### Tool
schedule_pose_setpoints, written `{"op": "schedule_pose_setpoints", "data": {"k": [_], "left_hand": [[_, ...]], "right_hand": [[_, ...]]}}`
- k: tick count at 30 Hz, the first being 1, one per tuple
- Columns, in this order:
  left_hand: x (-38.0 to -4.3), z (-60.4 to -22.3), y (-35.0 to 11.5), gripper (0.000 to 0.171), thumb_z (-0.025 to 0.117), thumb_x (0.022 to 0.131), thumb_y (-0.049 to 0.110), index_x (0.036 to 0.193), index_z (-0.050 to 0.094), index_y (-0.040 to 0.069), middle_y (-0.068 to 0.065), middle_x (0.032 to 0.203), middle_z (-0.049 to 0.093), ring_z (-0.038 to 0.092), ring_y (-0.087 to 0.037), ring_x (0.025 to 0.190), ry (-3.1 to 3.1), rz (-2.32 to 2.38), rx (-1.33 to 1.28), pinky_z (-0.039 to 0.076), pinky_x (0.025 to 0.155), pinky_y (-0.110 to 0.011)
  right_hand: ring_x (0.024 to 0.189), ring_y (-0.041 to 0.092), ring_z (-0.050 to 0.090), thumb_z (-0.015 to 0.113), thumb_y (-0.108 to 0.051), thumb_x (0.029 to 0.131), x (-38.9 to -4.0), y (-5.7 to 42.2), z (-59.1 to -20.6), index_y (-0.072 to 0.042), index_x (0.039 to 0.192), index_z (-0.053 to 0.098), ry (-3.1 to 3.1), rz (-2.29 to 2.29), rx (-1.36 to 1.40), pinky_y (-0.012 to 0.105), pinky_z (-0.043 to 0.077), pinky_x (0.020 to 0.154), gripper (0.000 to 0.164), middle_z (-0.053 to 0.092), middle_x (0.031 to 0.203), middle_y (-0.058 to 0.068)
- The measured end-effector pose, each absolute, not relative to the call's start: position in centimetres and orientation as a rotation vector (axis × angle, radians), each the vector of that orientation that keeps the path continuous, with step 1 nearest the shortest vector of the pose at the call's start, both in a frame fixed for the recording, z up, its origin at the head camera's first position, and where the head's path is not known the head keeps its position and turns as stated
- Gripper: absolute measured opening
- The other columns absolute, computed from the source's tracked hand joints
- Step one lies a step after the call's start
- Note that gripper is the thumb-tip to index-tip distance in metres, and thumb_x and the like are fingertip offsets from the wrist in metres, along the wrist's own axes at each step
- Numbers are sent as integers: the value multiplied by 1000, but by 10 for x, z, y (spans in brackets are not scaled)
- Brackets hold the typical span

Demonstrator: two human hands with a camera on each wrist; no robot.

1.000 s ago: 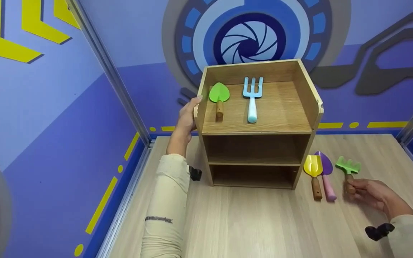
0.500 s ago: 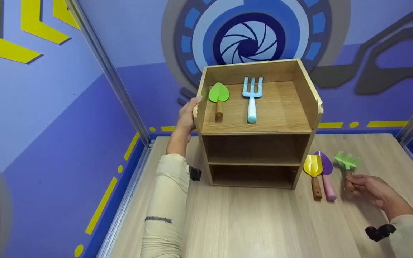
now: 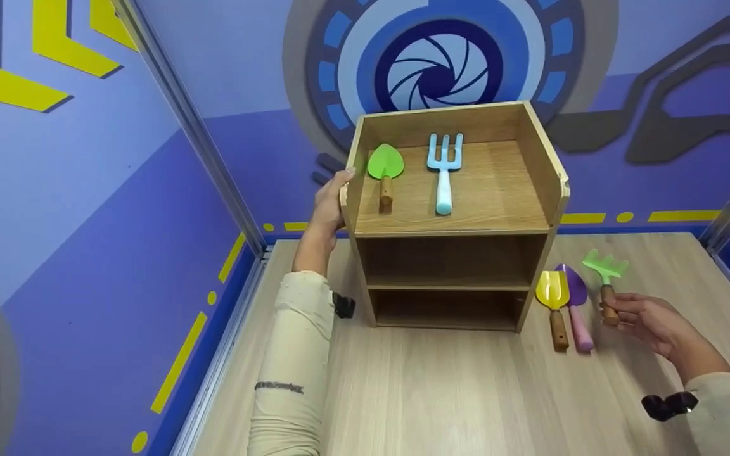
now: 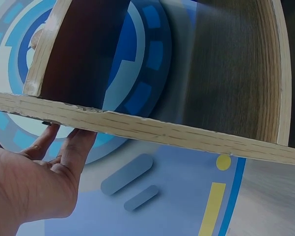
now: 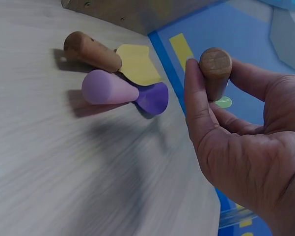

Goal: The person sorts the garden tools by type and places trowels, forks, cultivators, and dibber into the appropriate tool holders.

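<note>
- Broadly, blue-and-purple printed walls [image 3: 238, 69] stand behind and to either side, with an aperture-like disc [image 3: 435, 75] at 12 o'clock from the shelf.
- A pale wood-grain table [image 3: 441, 392] spreads below, towards 6 o'clock.
- On it stands a wooden shelf [image 3: 511, 183], upright, with a walled top tray and two compartments underneath.
- At 9 o'clock on the shelf, the left hand [image 3: 328, 206] grips the side wall's edge, thumb and fingers bent only partway around it.
- Out at 4 o'clock, the right hand [image 3: 651, 324] pinches a brown handle between thumb and fingers, the gap closed down to the handle's thickness.
- That handle belongs to the green rake [image 3: 607, 288], its tines towards 12; it appears raised off the table.
- Between shelf and rake, also near 4 o'clock, the purple trowel [image 3: 582, 323] lies with its blade partly under the yellow trowel [image 3: 555, 310].
- Around the top tray's middle lies a light-blue fork [image 3: 444, 174], tines to 12, handle to 6.
- At 9 o'clock in that tray rests a green trowel [image 3: 386, 171], blade to 12.
</note>
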State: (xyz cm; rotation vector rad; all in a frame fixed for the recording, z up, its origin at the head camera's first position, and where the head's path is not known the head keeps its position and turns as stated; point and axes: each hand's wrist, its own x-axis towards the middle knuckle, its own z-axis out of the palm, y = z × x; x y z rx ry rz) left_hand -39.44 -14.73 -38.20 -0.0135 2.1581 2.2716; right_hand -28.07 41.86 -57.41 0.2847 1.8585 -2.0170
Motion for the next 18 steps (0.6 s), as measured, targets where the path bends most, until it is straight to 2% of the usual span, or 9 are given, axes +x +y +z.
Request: {"op": "schedule_pose_setpoints", "data": {"k": [3,10,18], "left_hand": [[-394,-381,-148,68,61,94,59,148,62,16,-13,134,68,66,-21,113,2161,2268,-17,53,96,-36],[-395,-381,-148,67,63,94,58,145,64,14,-12,127,70,67,-19,103,2146,2283,-38,55,90,-33],[-395,-381,-147,67,63,95,57,146,63,13,-14,131,69,67,-20,108,2136,2289,-35,54,94,-35]], "right_hand": [[96,9,75,61,-22,110,-280,416,-569,-21,116,63,1864,-2043,257,26,62,86,7,77,102,-10],[96,9,76,60,-16,110,-279,410,-558,-14,124,58,1870,-2089,174,27,63,88,15,76,105,-8],[98,8,75,62,-15,108,-278,407,-550,-7,130,55,1953,-2043,138,26,63,88,24,73,106,-9]]}}
